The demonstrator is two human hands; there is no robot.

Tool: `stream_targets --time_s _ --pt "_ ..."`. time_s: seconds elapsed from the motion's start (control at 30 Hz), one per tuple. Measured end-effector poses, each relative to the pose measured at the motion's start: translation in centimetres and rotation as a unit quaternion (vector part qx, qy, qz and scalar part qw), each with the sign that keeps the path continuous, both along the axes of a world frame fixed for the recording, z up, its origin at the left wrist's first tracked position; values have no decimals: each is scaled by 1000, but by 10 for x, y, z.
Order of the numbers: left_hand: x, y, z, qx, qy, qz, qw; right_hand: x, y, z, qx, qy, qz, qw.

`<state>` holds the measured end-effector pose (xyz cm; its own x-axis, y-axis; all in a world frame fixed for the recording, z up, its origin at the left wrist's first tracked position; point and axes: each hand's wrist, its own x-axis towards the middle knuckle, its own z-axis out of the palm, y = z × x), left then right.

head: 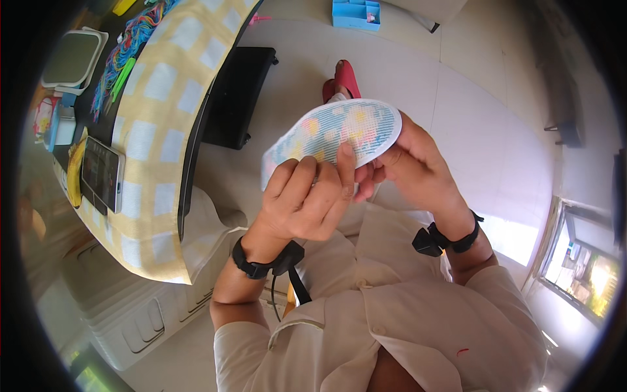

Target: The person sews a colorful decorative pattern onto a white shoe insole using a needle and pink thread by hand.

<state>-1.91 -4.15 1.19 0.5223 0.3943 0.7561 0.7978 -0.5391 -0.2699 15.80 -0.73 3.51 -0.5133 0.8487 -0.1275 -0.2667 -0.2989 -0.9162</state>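
Note:
A shoe insole [338, 127] of embroidered mesh, stitched with blue, yellow and pink flowers and edged in white, is held up above my lap. My right hand [416, 161] grips its rounded right end, the thumb on the near side and other fingers behind. Curled over its lower edge is my left hand [308, 196], with one digit laid on the stitched face. Any needle or thread between the fingers is hidden. Both wrists wear black straps with small devices.
On the left table, a checked cloth [142, 139] carries a smartphone [103, 171]. Beside them lie a banana [75, 169], tangled coloured threads [132, 41], green-handled scissors [121, 81] and a framed mirror [73, 59]. A blue divided box [356, 15] stands on the floor beyond a red slipper [349, 81].

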Motion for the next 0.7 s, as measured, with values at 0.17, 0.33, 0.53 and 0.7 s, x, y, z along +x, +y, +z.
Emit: stream_targets --time_s 0.17,0.33,0.53,0.7 --pt "-9 -1 2 44 -7 -15 999 15 20 -7 357 -278 -249 856" --pt "-10 -6 -1 58 -12 -14 998 14 9 24 475 -271 -82 833" --pt "-12 -8 3 80 -15 -14 997 18 10 23 416 -219 43 881" --pt "-12 -16 3 69 20 -11 997 18 8 19 357 -211 115 903"
